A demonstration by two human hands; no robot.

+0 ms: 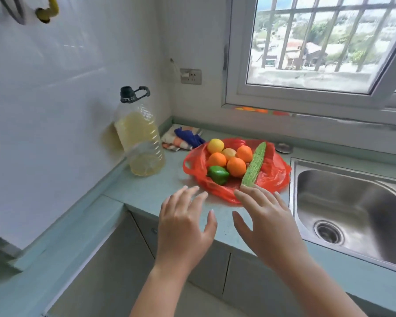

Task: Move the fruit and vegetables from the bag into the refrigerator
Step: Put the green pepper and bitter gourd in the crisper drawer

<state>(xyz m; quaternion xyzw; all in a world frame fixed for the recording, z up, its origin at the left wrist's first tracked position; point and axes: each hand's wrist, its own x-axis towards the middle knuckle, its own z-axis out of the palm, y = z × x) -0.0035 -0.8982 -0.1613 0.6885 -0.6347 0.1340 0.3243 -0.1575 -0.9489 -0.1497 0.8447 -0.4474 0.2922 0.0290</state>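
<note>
A red plastic bag (272, 172) lies spread open on the pale green counter. On it rest three oranges (236, 167), two yellow lemons (215, 145), a green bell pepper (218, 174) and a long bumpy bitter gourd (254, 165) lying slantwise. My left hand (183, 221) hovers open just in front of the bag's near left edge, holding nothing. My right hand (264, 217) is open too, with its fingertips just short of the gourd's near end. No refrigerator is in view.
A large oil bottle (139, 143) stands by the left wall. A folded cloth (183, 139) lies in the back corner. A steel sink (352, 209) is set into the counter (146, 191) on the right. A barred window (318, 42) is above.
</note>
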